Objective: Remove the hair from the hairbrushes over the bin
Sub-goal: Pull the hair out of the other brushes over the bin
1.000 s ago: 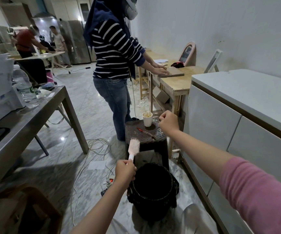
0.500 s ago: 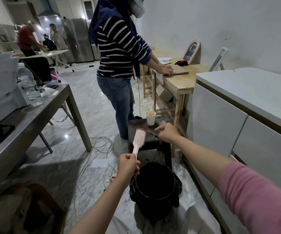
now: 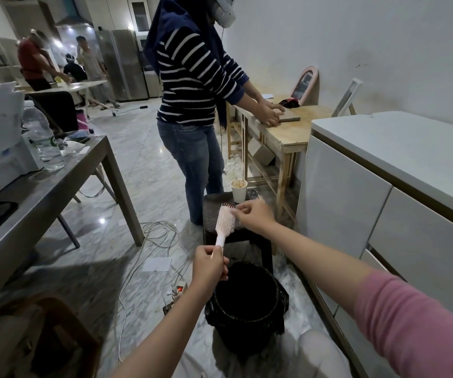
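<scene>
- One brush (image 3: pixel 225 221) in play so far, held up just behind the bin (image 3: pixel 247 301), not yet squarely over it.
- Left hand (image 3: pixel 209 266) is closed around the handle; right hand (image 3: pixel 255 216) has its fingers (image 3: pixel 235 211) pinched at the bristles.
- Looks like picking has only just started. Can't tell how much hair is on it, or whether any sits in the bin.
- Compared with half a second ago, the right hand has left the stool (image 3: pixel 214 205) behind the bin and reached the brush head.
</scene>
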`<state>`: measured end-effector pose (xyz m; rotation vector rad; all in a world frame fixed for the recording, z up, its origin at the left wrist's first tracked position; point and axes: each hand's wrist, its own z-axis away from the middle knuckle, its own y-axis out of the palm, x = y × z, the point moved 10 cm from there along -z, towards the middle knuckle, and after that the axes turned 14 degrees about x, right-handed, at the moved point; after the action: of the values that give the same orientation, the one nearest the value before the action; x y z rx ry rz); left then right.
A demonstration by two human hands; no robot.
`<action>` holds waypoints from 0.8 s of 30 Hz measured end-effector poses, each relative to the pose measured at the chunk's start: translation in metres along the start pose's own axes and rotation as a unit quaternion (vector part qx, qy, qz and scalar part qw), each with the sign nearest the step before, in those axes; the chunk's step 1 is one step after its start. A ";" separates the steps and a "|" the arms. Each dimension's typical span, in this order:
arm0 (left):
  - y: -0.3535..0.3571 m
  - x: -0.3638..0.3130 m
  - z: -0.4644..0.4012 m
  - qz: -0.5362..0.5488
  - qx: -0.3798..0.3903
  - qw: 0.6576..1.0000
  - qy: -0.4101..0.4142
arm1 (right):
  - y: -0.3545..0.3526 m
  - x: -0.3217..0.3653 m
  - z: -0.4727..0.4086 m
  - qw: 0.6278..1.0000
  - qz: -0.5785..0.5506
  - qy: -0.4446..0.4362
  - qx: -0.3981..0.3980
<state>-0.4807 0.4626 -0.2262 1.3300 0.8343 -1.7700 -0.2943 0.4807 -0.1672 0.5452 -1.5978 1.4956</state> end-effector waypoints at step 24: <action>0.002 -0.022 0.014 -0.053 -0.014 0.993 0.101 | 0.005 0.042 0.007 0.995 -0.010 -0.071 -0.065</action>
<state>-0.4819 0.4537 -0.2017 1.4878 1.0548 -1.7166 -0.3227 0.4851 -0.1359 0.6013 -1.7803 1.3518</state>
